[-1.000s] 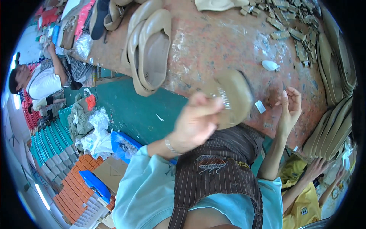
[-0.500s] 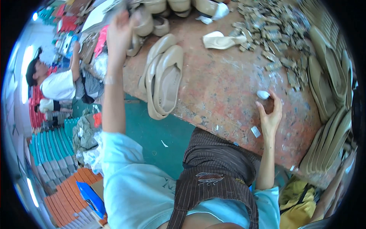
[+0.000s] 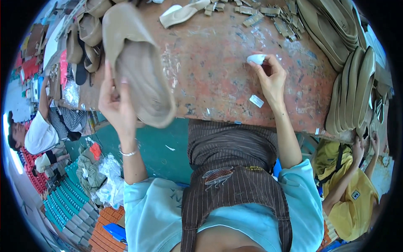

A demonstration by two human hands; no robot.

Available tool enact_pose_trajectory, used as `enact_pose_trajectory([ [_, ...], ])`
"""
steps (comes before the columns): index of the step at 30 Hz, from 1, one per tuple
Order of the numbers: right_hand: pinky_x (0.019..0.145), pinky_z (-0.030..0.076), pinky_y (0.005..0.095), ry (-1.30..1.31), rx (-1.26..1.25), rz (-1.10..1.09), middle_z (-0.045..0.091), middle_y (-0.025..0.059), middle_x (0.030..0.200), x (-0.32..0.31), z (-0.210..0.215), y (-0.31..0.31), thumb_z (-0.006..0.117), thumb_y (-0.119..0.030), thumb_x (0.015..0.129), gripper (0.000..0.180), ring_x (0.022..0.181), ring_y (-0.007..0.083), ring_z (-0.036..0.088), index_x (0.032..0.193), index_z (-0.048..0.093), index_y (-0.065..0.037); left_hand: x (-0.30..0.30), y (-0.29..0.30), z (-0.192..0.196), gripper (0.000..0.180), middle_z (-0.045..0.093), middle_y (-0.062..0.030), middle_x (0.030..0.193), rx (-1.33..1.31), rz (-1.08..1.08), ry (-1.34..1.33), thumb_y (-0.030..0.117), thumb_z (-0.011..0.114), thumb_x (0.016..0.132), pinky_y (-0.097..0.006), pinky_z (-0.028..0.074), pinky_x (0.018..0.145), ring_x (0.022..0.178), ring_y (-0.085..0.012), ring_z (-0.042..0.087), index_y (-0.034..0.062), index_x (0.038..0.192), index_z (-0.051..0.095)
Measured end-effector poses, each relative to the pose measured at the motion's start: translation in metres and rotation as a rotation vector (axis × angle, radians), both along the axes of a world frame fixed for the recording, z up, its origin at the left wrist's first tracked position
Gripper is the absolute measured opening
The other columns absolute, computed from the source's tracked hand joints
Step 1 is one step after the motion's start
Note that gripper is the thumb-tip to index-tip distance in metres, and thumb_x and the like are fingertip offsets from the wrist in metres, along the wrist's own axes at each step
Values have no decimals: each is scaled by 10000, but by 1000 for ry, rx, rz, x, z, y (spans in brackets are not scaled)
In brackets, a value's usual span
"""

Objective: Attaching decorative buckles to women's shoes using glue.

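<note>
My left hand (image 3: 117, 103) is closed on the side of a tan slip-on shoe (image 3: 145, 80), thumb over its insole and fingers along the outer edge. The shoe is a little blurred, its toe pointing away from me and its heel over the table's near edge. Part of another tan shape shows beneath that heel, mostly hidden. My right hand (image 3: 273, 75) pinches a small rounded white object (image 3: 256, 59) between thumb and fingers just above the tabletop; its kind cannot be made out. Near that wrist lies a small whitish tag (image 3: 256, 101).
The worn reddish table (image 3: 210, 80) carries tan shoes (image 3: 90, 29) at far left, a loose shoe upper (image 3: 182, 12) and gold buckle-like pieces (image 3: 273, 17) at the back. Stacked tan shoes (image 3: 350, 94) stand at right. A co-worker in yellow (image 3: 352, 197) reaches in there; another person (image 3: 42, 132) is at left.
My left hand has come back from the shoes at the far left and now grips a slip-on shoe. My right hand still pinches the white object. The whole view has shifted.
</note>
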State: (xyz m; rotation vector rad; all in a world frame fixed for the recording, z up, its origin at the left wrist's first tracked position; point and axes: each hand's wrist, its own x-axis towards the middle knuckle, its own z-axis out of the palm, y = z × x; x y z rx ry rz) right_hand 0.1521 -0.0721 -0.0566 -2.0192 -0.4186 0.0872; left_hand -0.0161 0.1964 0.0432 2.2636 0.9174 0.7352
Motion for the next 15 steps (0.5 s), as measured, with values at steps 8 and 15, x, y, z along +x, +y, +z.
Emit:
enact_pose_trajectory([
  [8, 791, 507, 257, 218, 363, 11, 674, 100, 1059, -34, 21, -52, 636, 7, 853, 163, 924, 119, 628, 1005, 578, 16, -32, -140, -58, 505, 584, -166, 1081, -551, -361, 361, -4, 602, 807, -356, 473, 813, 905, -259, 603, 15, 1304, 511],
  [15, 733, 501, 268, 176, 171, 51, 699, 80, 962, -54, 24, -63, 692, 10, 779, 185, 853, 128, 626, 963, 673, 16, -30, -175, -33, 456, 488, -165, 1214, -981, -384, -169, -27, 583, 822, -346, 419, 979, 1112, -269, 524, -3, 1262, 466],
])
